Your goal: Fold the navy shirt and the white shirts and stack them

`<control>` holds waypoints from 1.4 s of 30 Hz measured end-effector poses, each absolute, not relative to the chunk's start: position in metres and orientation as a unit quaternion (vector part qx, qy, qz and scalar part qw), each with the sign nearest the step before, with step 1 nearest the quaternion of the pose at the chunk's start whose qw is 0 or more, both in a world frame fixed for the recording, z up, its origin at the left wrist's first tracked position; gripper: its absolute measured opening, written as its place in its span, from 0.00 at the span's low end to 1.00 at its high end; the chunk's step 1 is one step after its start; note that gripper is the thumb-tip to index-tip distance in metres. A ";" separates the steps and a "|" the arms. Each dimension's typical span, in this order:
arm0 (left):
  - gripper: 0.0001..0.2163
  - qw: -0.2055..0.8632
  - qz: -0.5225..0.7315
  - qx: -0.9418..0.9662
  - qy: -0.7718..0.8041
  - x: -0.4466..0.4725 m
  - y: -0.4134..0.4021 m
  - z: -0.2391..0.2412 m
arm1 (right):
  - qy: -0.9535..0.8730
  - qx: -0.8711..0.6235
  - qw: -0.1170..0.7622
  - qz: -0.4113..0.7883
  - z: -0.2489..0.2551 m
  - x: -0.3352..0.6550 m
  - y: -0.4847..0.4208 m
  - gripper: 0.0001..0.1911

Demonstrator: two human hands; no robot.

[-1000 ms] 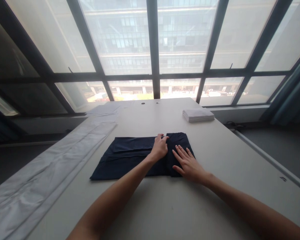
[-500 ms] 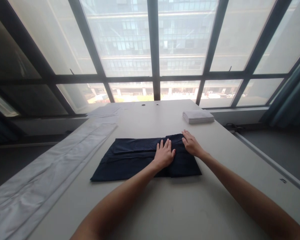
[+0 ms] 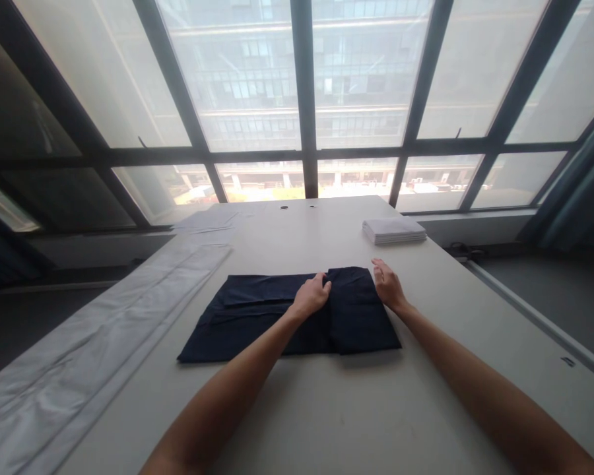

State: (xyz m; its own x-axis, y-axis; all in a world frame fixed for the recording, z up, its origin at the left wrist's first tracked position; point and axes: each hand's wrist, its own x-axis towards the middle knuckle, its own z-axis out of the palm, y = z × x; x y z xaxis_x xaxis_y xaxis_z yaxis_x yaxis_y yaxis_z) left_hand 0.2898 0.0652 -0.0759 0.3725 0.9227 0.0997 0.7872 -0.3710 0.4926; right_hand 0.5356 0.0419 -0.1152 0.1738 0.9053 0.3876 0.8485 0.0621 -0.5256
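Note:
A dark navy cloth (image 3: 257, 316) lies partly folded on the white table (image 3: 336, 409), its right end doubled over toward the middle. My left hand (image 3: 311, 295) rests on the cloth at the edge of that folded flap, fingers curled and pinching the fabric. My right hand (image 3: 387, 283) stands on edge against the right, far corner of the cloth, fingers straight and together, holding nothing.
A stack of folded white cloths (image 3: 393, 229) sits at the far right of the table. Long white sheets (image 3: 103, 323) run along the table's left side. Two small holes (image 3: 297, 206) mark the far edge; large windows lie beyond.
My left hand went from flat on the flap to curled at its edge. My right hand slid from the cloth's near right part to its far right corner and turned on edge.

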 end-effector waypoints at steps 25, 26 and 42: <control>0.28 0.068 0.099 0.897 0.425 0.310 0.037 -0.105 | -0.750 -0.639 0.147 0.084 -0.122 0.484 0.029 0.35; 0.28 0.066 0.102 0.897 0.425 0.310 0.038 -0.105 | -0.741 -0.649 0.152 0.083 -0.123 0.487 0.031 0.35; 0.26 0.059 0.106 0.909 0.399 0.306 0.037 -0.107 | -0.731 -0.640 0.233 0.043 -0.107 0.461 -0.016 0.32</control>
State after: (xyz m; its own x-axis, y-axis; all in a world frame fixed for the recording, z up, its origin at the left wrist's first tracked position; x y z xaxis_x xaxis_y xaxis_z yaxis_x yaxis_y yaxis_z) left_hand 0.3057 0.0372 -0.1068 0.6590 0.7379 0.1454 0.7130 -0.6745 0.1917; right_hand 0.4609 -0.0162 -0.1074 -0.0712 0.9557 0.2856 0.9153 0.1764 -0.3621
